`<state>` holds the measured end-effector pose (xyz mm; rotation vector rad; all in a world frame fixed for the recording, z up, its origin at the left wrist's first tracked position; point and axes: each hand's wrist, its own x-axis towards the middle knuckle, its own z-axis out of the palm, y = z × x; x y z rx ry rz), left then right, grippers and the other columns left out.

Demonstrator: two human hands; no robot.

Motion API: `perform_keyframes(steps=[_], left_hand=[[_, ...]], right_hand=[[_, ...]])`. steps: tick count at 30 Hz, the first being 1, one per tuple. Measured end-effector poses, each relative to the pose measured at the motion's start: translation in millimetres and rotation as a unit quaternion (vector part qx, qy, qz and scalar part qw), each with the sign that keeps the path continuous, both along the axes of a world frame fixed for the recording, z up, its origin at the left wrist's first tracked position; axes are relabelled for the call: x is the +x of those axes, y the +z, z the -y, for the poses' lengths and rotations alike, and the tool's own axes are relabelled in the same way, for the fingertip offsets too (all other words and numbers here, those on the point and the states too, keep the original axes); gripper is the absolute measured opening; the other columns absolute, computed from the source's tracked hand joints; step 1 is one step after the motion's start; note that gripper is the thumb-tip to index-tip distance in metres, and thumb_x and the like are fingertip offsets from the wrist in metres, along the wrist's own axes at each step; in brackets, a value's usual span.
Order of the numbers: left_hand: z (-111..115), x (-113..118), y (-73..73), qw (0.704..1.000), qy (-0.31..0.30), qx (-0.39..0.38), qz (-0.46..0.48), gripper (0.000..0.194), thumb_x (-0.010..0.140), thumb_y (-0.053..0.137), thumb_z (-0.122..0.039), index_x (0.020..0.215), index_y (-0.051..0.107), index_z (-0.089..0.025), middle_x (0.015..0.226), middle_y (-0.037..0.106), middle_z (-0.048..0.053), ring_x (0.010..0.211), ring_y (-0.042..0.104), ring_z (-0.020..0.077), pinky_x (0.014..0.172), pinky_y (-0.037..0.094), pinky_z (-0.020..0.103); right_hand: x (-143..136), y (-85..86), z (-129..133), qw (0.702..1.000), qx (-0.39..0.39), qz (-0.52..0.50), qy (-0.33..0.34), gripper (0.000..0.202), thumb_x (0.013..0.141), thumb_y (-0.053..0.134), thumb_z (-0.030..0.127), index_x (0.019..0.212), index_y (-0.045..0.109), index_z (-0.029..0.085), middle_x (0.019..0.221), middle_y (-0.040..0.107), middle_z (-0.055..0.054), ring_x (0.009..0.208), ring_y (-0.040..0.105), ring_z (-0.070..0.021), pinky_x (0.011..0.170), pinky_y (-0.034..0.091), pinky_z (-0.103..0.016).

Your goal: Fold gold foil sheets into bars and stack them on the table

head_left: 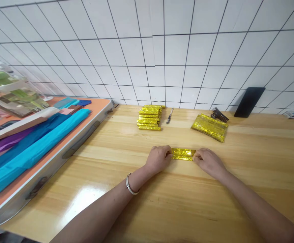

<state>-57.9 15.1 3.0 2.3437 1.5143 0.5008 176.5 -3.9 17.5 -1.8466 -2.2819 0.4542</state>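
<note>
A small strip of shiny gold foil point(182, 154) lies flat on the wooden table, stretched lengthwise between my two hands. My left hand point(159, 158) pinches its left end, fingers curled. The right end is pinched by my right hand point(209, 162). Beyond my left hand sits a pile of narrow folded gold foil strips point(149, 117). A flat stack of wider gold foil sheets point(210, 127) rests beyond my right hand.
A pen point(170, 115) lies beside the pile. Behind the sheets are a dark clip point(219, 115) and a black phone-like slab point(249, 102) against the tiled wall. At left, an orange-topped case point(86, 125) holds rolled blue paper point(43, 148) and a clear green-lidded container point(18, 98).
</note>
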Motion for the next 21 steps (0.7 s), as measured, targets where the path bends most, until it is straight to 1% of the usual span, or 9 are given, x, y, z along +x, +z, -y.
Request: perform_keyframes(steps=[4, 9, 15, 18, 21], left_hand=[[2.2, 2.4, -0.6, 0.999, -0.003, 0.021, -0.025, 0.009, 0.081, 0.047, -0.022, 0.079, 0.056, -0.021, 0.076, 0.065, 0.001, 0.072, 0.059, 0.0161, 0.069, 0.036, 0.027], [1.1, 4.6, 0.2, 0.999, 0.007, 0.003, -0.044, 0.011, 0.080, 0.048, -0.024, 0.077, 0.058, -0.020, 0.074, 0.065, 0.002, 0.069, 0.058, 0.0155, 0.070, 0.036, 0.027], [-4.1, 2.8, 4.9, 0.999, -0.003, -0.030, -0.046, 0.009, 0.078, 0.051, -0.027, 0.076, 0.058, -0.021, 0.072, 0.065, -0.001, 0.063, 0.057, 0.0141, 0.065, 0.038, 0.024], [-3.7, 0.6, 6.0, 0.998, 0.009, -0.033, -0.044, 0.008, 0.078, 0.053, -0.029, 0.080, 0.056, -0.021, 0.072, 0.064, -0.002, 0.063, 0.057, 0.0140, 0.063, 0.037, 0.024], [-1.7, -1.6, 5.6, 0.999, 0.014, -0.026, -0.041, 0.010, 0.078, 0.055, -0.030, 0.080, 0.054, -0.021, 0.077, 0.063, -0.001, 0.067, 0.057, 0.0139, 0.063, 0.038, 0.024]], right_hand=[[-3.1, 6.8, -3.4, 0.999, -0.034, 0.031, -0.007, 0.022, 0.079, 0.047, 0.028, 0.064, 0.060, 0.019, 0.072, 0.063, -0.004, 0.067, 0.054, -0.0146, 0.056, 0.030, -0.024], [-6.3, 11.6, -7.5, 0.995, -0.065, 0.069, -0.016, 0.021, 0.078, 0.047, 0.028, 0.065, 0.060, 0.019, 0.075, 0.064, -0.004, 0.064, 0.054, -0.0137, 0.052, 0.026, -0.024], [-5.8, 11.5, -12.9, 0.990, -0.119, 0.073, -0.030, 0.018, 0.077, 0.049, 0.032, 0.070, 0.061, 0.020, 0.072, 0.064, -0.002, 0.061, 0.054, -0.0137, 0.050, 0.025, -0.024], [-3.1, 10.5, -14.2, 0.989, -0.128, 0.067, -0.031, 0.018, 0.077, 0.050, 0.034, 0.071, 0.061, 0.021, 0.068, 0.063, 0.000, 0.058, 0.053, -0.0131, 0.050, 0.025, -0.024], [-0.7, 9.1, -15.2, 0.989, -0.130, 0.058, -0.028, 0.018, 0.078, 0.051, 0.035, 0.071, 0.061, 0.021, 0.065, 0.062, 0.001, 0.057, 0.053, -0.0125, 0.050, 0.025, -0.024]])
